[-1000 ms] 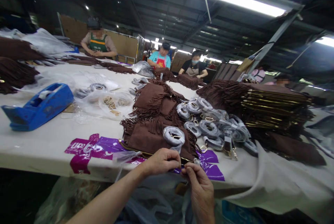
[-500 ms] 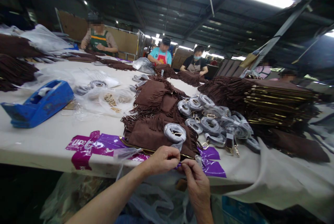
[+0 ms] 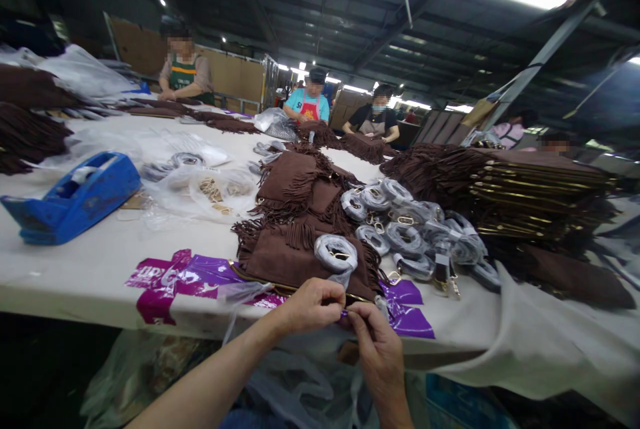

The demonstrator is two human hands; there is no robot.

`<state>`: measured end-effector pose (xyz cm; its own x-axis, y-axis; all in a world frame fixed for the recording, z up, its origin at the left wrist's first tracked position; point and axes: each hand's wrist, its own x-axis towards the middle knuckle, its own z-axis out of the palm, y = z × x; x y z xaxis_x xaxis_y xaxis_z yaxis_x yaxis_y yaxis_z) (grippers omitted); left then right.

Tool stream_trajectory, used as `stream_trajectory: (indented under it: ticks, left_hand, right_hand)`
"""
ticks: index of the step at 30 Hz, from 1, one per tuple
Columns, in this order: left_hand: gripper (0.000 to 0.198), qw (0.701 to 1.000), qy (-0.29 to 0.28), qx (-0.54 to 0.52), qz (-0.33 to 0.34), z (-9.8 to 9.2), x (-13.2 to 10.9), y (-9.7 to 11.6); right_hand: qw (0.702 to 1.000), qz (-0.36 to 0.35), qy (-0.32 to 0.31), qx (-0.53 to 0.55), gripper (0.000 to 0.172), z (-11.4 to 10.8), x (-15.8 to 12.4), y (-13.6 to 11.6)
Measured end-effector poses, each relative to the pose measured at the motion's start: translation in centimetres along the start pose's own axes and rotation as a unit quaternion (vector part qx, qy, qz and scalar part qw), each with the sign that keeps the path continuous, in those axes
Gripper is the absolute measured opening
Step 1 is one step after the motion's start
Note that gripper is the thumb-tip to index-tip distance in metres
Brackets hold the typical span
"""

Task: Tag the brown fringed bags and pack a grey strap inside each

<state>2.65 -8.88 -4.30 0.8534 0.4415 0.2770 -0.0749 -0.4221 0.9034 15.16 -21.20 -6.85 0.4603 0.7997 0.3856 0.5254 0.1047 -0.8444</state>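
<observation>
A dark brown fringed bag (image 3: 273, 252) lies flat at the table's front edge, its gold zipper facing me. On its right half rests a coiled strap (image 3: 327, 249) in clear plastic wrap. My left hand (image 3: 316, 305) is curled with the fingertips pinched just in front of the zipper's right part. Close beside it, my right hand (image 3: 376, 335) pinches with thumb and forefinger. The fingertips of both hands nearly meet; what is between them is too small and too hidden to name. More brown fringed bags (image 3: 287, 179) lie right behind.
Several wrapped strap coils (image 3: 405, 239) are heaped at the right. Farther right rises a stack of brown bags (image 3: 540, 199) with gold zippers. A blue tape dispenser (image 3: 75, 199) stands at the left, near plastic bags (image 3: 200, 182). Purple tape (image 3: 205, 275) covers the table edge. Co-workers (image 3: 310, 102) stand across the table.
My hands stay in almost the same place, with only slight finger movement. The co-worker at the far left has lowered and joined their hands.
</observation>
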Motion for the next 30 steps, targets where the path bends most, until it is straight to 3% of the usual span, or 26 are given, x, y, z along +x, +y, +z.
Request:
stream_trajectory:
  ticks: [13,23,26,28,30]
  left_hand:
    - [0.011,0.998,0.021,0.05,0.017,0.3,-0.1,0.1]
    - [0.012,0.998,0.032,0.053,0.016,0.2,-0.3,0.2]
    - [0.015,0.996,0.036,0.081,-0.009,0.6,-0.5,-0.2]
    - [0.015,0.997,0.024,0.074,-0.017,0.9,-0.7,-0.5]
    - [0.016,1.0,-0.014,0.026,-0.007,0.9,-0.9,-0.6]
  right_hand:
    - [0.991,-0.079,-0.001,-0.104,0.022,0.0,0.1,-0.4]
    - [0.99,-0.063,-0.017,-0.122,0.026,0.4,0.2,0.3]
    - [0.985,-0.083,0.068,-0.132,0.028,2.6,0.1,1.5]
    - [0.978,-0.104,0.142,-0.11,0.025,6.0,0.8,2.1]
    - [0.978,-0.127,0.157,-0.058,0.025,10.3,2.2,2.0]
